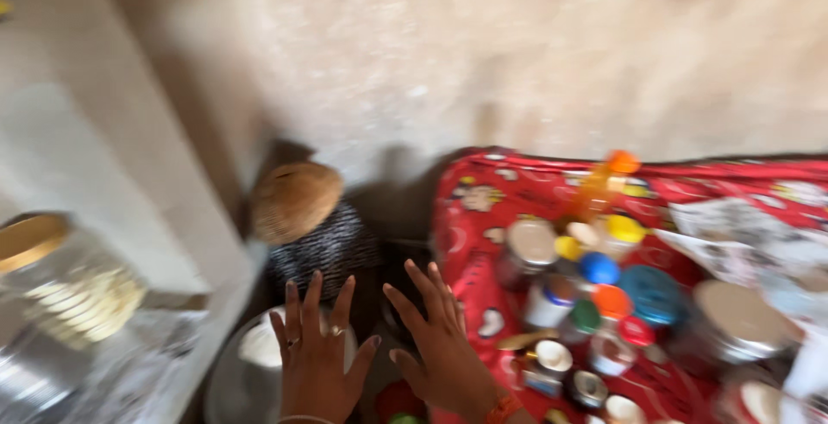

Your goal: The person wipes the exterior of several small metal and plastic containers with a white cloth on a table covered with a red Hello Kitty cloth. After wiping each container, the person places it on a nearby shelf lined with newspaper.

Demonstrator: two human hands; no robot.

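Hovering over a steel pot near the frame's bottom, left hand and right hand are both spread flat, fingers apart, gripping nothing. Pot sits low between a pale ledge at left and a red cloth at right. Behind it: a striped jar w/ a brown round lid. Cloth is crowded w/ small jars & coloured caps. Glass jar far left. Nothing picked up yet; picture is blurred, details approx.
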